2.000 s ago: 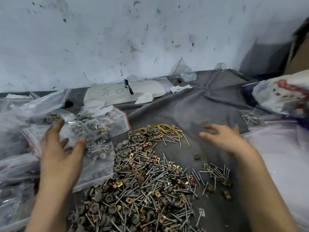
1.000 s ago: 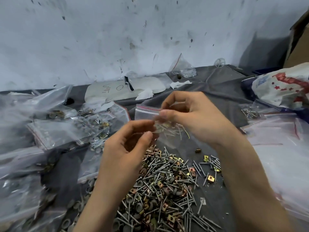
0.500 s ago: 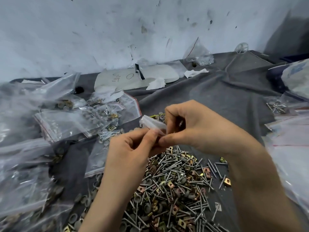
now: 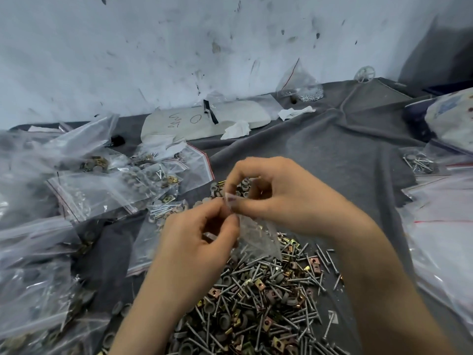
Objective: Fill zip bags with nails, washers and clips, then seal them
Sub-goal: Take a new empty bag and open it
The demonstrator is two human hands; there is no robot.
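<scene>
Both hands are up over the heap, centre frame. Left hand (image 4: 202,242) and right hand (image 4: 279,198) meet at the top edge of a small clear zip bag (image 4: 256,237). Left fingers (image 4: 213,208) are curled, thumb and forefinger pinching the rim. Right thumb presses the rim from the other side, with the right fingers (image 4: 238,172) curled in above it. The bag hangs from the pinch, slanting down to the right, bottom corner just above the loose heap. Can't tell if the seal is open or closed, or what's inside; the plastic is too blurred. Heap sits directly below on the cloth-covered worktop (image 4: 332,155): nails (image 4: 304,316), grey washers (image 4: 210,307) and brass-coloured clips (image 4: 312,261), all mixed, with a few nails scattered off to its right. More washers lie just beyond the hands. Left side: filled bags (image 4: 110,190) with red-striped seals, overlapping, same hardware inside. Right edge: flat empty bags (image 4: 445,226), plus one small bag of nails (image 4: 419,162) further back. Along the scuffed white wall (image 4: 153,47): white pad (image 4: 230,116) with marker scribble, crumpled tissue (image 4: 236,129) in front of it, and an upright clear bag (image 4: 299,85) with small silvery parts at its bottom.
</scene>
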